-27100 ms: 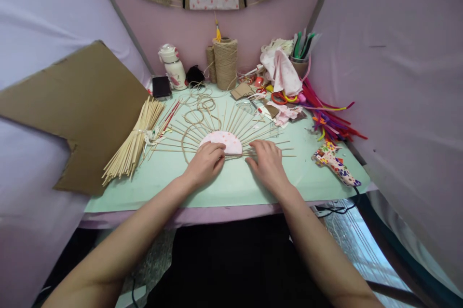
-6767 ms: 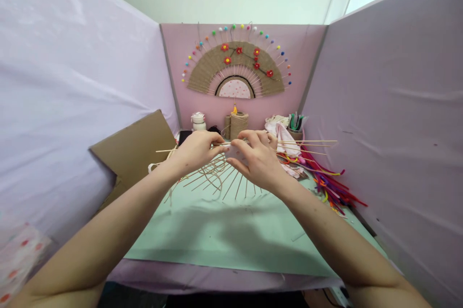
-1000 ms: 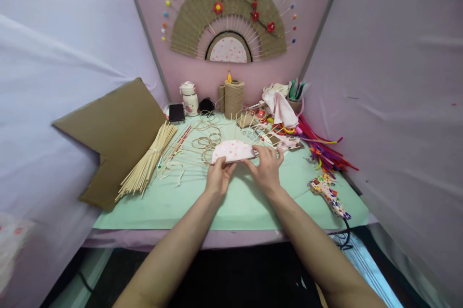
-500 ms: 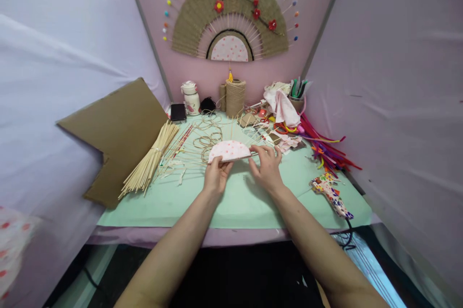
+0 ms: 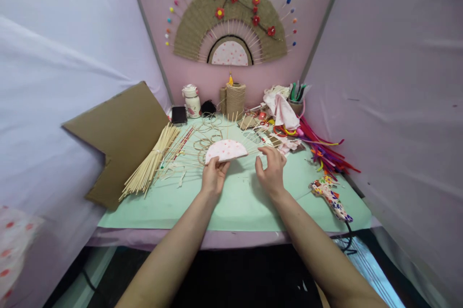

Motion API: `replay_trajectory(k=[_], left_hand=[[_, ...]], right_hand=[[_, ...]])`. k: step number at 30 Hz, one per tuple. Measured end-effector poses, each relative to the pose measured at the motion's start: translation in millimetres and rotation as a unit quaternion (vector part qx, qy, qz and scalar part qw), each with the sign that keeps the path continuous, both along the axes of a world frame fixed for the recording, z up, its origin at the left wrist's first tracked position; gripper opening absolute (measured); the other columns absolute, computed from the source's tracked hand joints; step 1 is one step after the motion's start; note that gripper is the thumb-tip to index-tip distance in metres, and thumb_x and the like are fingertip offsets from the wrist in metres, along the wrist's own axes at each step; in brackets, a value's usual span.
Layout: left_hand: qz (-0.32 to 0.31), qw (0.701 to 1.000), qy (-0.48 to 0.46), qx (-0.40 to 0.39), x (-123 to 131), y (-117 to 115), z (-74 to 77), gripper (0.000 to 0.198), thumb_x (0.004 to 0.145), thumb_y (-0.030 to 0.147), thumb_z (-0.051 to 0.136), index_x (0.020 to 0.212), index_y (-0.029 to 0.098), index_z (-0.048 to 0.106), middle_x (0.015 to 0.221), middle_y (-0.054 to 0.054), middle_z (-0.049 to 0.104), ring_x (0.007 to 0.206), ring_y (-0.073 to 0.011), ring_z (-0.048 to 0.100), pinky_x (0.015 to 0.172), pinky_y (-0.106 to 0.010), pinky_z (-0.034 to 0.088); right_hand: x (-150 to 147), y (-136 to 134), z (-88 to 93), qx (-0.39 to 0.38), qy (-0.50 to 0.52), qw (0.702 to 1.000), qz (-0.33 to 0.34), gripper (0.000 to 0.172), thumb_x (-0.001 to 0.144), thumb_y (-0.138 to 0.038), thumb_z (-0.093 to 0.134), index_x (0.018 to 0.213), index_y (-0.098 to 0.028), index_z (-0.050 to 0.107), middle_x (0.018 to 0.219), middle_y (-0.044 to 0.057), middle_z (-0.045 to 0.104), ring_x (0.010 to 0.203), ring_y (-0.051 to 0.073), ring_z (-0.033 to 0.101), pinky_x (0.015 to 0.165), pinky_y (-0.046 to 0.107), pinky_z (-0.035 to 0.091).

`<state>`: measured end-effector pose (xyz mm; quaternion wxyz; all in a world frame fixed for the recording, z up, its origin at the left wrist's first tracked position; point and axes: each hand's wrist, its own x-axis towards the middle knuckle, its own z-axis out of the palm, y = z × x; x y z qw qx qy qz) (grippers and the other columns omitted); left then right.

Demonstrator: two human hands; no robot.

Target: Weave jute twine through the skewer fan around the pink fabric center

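- Left hand (image 5: 214,177) pinches the lower edge of the pink half-disc (image 5: 226,150). Right hand (image 5: 271,173) is spread wide w/ nothing in it, fingertips just right of the half-disc's corner; contact can't be told.
- Counts: 2 hands, 1 pink half-disc w/ thin sticks (image 5: 231,122) fanning out behind it (too fine to count), 1 skewer bundle (image 5: 152,163), 1 cardboard sheet (image 5: 119,134), 2 twine spools (image 5: 235,99), 1 glue gun (image 5: 331,197), 1 finished fan (image 5: 231,28) on the back wall.
- Edges/room: table (image 5: 231,209) is bare btwn the hands & its near edge. Cloth walls close in left, right & back. Skewer bundle lies left of the half-disc, pipe cleaners (image 5: 323,146) heaped to the right.
- Pink half-disc is mid-table, just beyond the left hand's fingers, flat edge toward the person.
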<state>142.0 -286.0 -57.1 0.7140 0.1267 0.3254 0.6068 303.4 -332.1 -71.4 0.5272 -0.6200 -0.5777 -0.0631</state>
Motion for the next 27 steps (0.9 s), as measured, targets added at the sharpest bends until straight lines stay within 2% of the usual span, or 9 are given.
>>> replay_trajectory(k=[2, 4, 6, 8, 10, 14, 20, 25, 27], left_hand=[[0.004, 1.000, -0.015, 0.009, -1, 1, 2.0, 0.015, 0.082, 0.007, 0.054, 0.087, 0.015, 0.065, 0.078, -0.002, 0.073, 0.073, -0.0093, 0.069, 0.083, -0.025, 0.055], [-0.002, 0.999, -0.023, 0.025, -1, 0, 3.3, 0.017, 0.082, 0.006, 0.054, 0.090, 0.015, 0.066, 0.082, -0.003, 0.075, 0.077, -0.0102, 0.070, 0.086, -0.026, 0.055], [-0.017, 0.999, -0.024, 0.040, 0, -2, 3.7, 0.018, 0.081, 0.007, 0.055, 0.092, 0.015, 0.066, 0.085, -0.004, 0.076, 0.081, -0.0118, 0.071, 0.088, -0.027, 0.054], [-0.038, 0.998, -0.022, 0.051, 2, -5, 3.3, 0.019, 0.081, 0.007, 0.056, 0.095, 0.015, 0.067, 0.087, -0.005, 0.076, 0.082, -0.0130, 0.071, 0.089, -0.028, 0.054], [-0.055, 0.997, -0.020, 0.057, 5, -8, 2.7, 0.020, 0.081, 0.008, 0.056, 0.096, 0.015, 0.067, 0.088, -0.006, 0.076, 0.082, -0.0137, 0.072, 0.089, -0.028, 0.054], [-0.067, 0.997, -0.021, 0.045, 8, -11, 1.9, 0.020, 0.084, 0.014, 0.057, 0.101, 0.014, 0.067, 0.090, -0.008, 0.076, 0.088, -0.0157, 0.072, 0.091, -0.030, 0.054], [-0.061, 0.997, -0.024, 0.029, 7, -10, 2.2, 0.019, 0.087, 0.016, 0.055, 0.102, 0.014, 0.067, 0.090, -0.008, 0.076, 0.087, -0.0147, 0.072, 0.090, -0.029, 0.055], [-0.046, 0.998, -0.040, 0.023, 3, -6, 3.1, 0.016, 0.089, 0.016, 0.053, 0.097, 0.015, 0.068, 0.088, -0.006, 0.076, 0.084, -0.0125, 0.071, 0.088, -0.026, 0.055], [-0.041, 0.998, -0.039, 0.016, 3, -5, 3.1, 0.016, 0.088, 0.016, 0.054, 0.096, 0.015, 0.068, 0.087, -0.006, 0.076, 0.085, -0.0127, 0.071, 0.088, -0.025, 0.054]], right_hand=[[-2, 0, 2.0, -0.055, 0.133, 0.988, 0.050, 0.019, 0.082, -0.035, 0.055, 0.085, -0.019, 0.064, 0.085, 0.006, 0.067, 0.081, 0.021, 0.057, 0.087, 0.039, 0.039], [-6, 1, 3.2, -0.128, 0.233, 0.956, 0.126, 0.028, 0.079, -0.045, 0.060, 0.072, -0.019, 0.064, 0.069, 0.004, 0.063, 0.064, 0.017, 0.053, 0.070, 0.033, 0.042], [-8, 4, 3.4, -0.171, 0.271, 0.931, 0.176, 0.039, 0.079, -0.055, 0.059, 0.069, -0.018, 0.066, 0.064, 0.004, 0.064, 0.056, 0.015, 0.051, 0.057, 0.029, 0.040], [-10, 8, 2.3, -0.183, 0.303, 0.914, 0.199, 0.047, 0.080, -0.061, 0.056, 0.072, -0.016, 0.069, 0.064, 0.005, 0.066, 0.052, 0.013, 0.049, 0.051, 0.026, 0.038], [-9, 10, 0.4, -0.181, 0.378, 0.882, 0.215, 0.049, 0.078, -0.063, 0.059, 0.071, -0.015, 0.069, 0.065, 0.005, 0.067, 0.050, 0.011, 0.047, 0.050, 0.025, 0.036], [-8, 10, -1.8, -0.172, 0.517, 0.806, 0.233, 0.043, 0.066, -0.058, 0.074, 0.064, -0.015, 0.068, 0.062, 0.004, 0.068, 0.050, 0.009, 0.048, 0.051, 0.024, 0.036], [-11, 12, 0.9, -0.182, 0.552, 0.777, 0.239, 0.041, 0.063, -0.055, 0.076, 0.068, -0.015, 0.068, 0.063, 0.005, 0.069, 0.051, 0.011, 0.052, 0.049, 0.024, 0.038], [-15, 16, 8.1, -0.228, 0.604, 0.721, 0.252, 0.050, 0.074, -0.064, 0.062, 0.074, -0.014, 0.071, 0.066, 0.008, 0.070, 0.050, 0.012, 0.056, 0.046, 0.024, 0.041], [-18, 18, 10.9, -0.215, 0.606, 0.729, 0.235, 0.046, 0.073, -0.061, 0.065, 0.072, -0.015, 0.070, 0.064, 0.007, 0.069, 0.049, 0.011, 0.055, 0.045, 0.024, 0.041]])
